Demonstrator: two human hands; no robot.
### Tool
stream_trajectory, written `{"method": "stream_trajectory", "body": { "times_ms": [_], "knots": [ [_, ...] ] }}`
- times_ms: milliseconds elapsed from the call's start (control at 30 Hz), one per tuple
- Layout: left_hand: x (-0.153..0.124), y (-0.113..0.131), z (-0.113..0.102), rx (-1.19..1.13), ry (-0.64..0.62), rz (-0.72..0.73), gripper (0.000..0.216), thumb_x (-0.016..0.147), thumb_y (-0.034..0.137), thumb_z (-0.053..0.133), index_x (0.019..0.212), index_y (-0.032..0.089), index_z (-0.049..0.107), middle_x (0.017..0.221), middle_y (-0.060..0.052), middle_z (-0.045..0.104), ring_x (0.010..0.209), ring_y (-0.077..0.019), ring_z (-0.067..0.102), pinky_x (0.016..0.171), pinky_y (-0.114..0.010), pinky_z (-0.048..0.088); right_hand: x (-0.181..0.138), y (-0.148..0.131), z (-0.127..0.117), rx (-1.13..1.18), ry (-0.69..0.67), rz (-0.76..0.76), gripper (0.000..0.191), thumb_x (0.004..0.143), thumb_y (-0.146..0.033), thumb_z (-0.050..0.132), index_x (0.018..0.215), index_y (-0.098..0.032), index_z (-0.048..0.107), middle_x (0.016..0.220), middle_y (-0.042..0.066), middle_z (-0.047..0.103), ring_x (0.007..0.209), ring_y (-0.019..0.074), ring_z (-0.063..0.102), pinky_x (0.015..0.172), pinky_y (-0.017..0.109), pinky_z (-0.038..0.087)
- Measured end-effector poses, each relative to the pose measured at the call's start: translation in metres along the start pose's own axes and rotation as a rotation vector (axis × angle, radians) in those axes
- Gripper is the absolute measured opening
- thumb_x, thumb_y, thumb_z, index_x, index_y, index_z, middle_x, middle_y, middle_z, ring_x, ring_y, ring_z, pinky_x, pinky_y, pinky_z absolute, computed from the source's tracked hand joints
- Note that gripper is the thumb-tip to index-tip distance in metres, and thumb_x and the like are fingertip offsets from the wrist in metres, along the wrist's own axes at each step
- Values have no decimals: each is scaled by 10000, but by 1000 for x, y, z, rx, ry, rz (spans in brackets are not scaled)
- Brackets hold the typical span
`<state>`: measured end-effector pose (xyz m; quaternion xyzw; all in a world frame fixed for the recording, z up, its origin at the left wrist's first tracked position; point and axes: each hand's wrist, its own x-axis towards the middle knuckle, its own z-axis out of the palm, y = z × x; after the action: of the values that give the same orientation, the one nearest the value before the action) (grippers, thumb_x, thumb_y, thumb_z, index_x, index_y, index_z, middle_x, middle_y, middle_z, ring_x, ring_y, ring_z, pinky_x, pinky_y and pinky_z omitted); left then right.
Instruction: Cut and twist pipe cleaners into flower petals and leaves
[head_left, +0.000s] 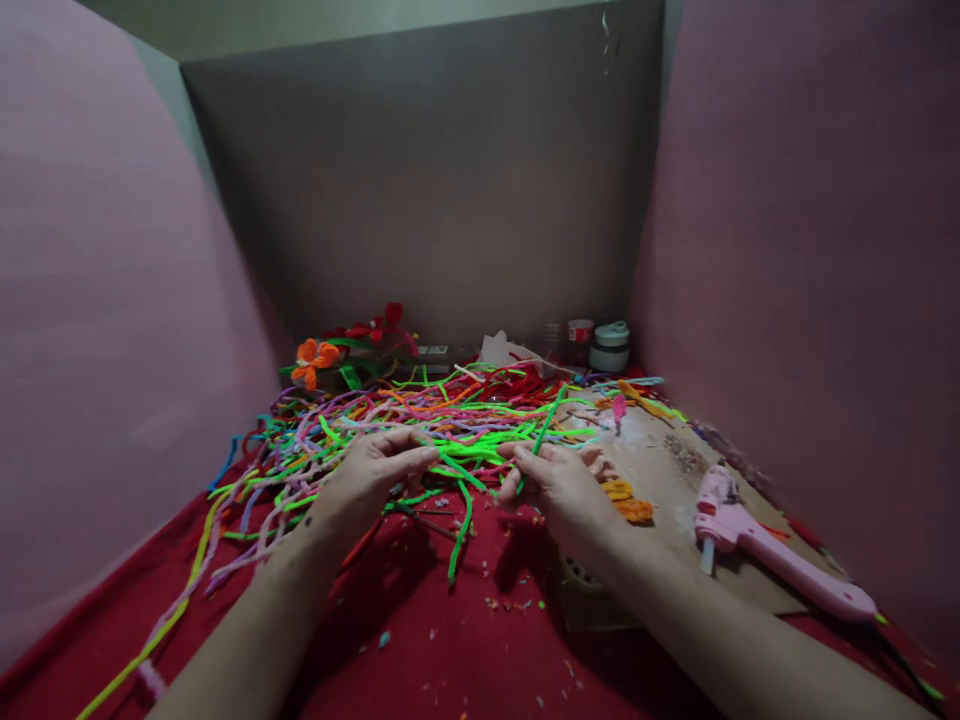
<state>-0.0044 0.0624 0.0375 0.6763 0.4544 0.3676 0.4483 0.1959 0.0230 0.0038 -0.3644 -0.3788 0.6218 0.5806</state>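
Observation:
My left hand is closed, thumb and forefinger pinched at the end of a green pipe cleaner that slants down to the right. A bent green length hangs or lies just below it; I cannot tell whether the two are joined. In my right hand, another darker green pipe cleaner is gripped between the fingers and points up and away. Behind both hands spreads a heap of bright green pipe cleaners, mixed with pink, purple, orange and red ones.
On the right, a pink hot glue gun lies on a cardboard sheet. Orange fuzzy loops rest near my right wrist. An orange flower and a lidded jar stand at the back. Scraps dot the red cloth.

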Motion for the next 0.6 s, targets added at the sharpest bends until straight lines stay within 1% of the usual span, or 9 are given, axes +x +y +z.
{"method": "stream_trajectory", "body": {
  "times_ms": [100, 200, 267, 333, 433, 500, 533, 600],
  "knots": [
    [-2, 0, 10, -212, 14, -14, 159, 711, 280, 614, 677, 144, 537, 514, 51, 487, 452, -52, 424, 446, -162, 317, -5, 5, 5, -34, -53, 21, 321, 706, -383, 591, 878, -114, 552, 460, -12, 594, 401, 123, 525, 441, 243, 408],
    [-5, 3, 21, -383, 16, -35, 162, 714, 262, 619, 724, 154, 499, 581, 38, 551, 410, -46, 444, 370, -143, 309, -8, 6, 7, -61, -85, 47, 281, 730, -358, 572, 872, -118, 539, 460, -14, 585, 394, 115, 521, 425, 226, 392],
    [-6, 6, 26, -475, -18, -21, 163, 735, 258, 599, 749, 169, 463, 660, 17, 596, 394, -53, 457, 322, -144, 314, -9, 7, 7, -65, -117, 73, 273, 744, -353, 559, 884, -120, 530, 472, -12, 588, 390, 106, 519, 420, 214, 387],
    [-8, 7, 30, -542, -67, 6, 152, 761, 260, 571, 783, 184, 441, 679, 12, 604, 386, -66, 470, 305, -157, 343, -9, 9, 7, -78, -146, 104, 267, 767, -355, 529, 901, -124, 522, 485, -12, 591, 372, 95, 506, 413, 205, 382],
    [-10, 9, 35, -598, -106, 2, 138, 786, 269, 550, 814, 191, 439, 595, 45, 545, 356, -49, 427, 330, -160, 371, -13, 11, 11, -141, -165, 144, 213, 792, -295, 479, 920, -128, 507, 494, -20, 588, 344, 75, 475, 393, 183, 358],
    [-11, 11, 38, -625, -112, -41, 154, 780, 272, 569, 784, 183, 444, 539, 72, 472, 337, -18, 359, 340, -133, 339, -17, 13, 15, -195, -195, 176, 165, 788, -232, 454, 913, -135, 501, 486, -38, 569, 328, 63, 452, 372, 165, 329],
    [-12, 11, 39, -632, -120, -75, 166, 770, 274, 586, 776, 178, 451, 519, 82, 434, 336, -7, 334, 344, -120, 317, -19, 14, 17, -222, -237, 204, 146, 784, -202, 438, 897, -140, 506, 487, -46, 559, 324, 58, 446, 362, 159, 316],
    [-15, 12, 42, -605, -152, -158, 189, 746, 282, 620, 809, 175, 478, 501, 91, 393, 350, -3, 335, 362, -112, 305, -22, 17, 21, -285, -315, 243, 114, 776, -156, 394, 771, -154, 509, 467, -62, 520, 291, 43, 399, 335, 150, 291]
  ]
}}
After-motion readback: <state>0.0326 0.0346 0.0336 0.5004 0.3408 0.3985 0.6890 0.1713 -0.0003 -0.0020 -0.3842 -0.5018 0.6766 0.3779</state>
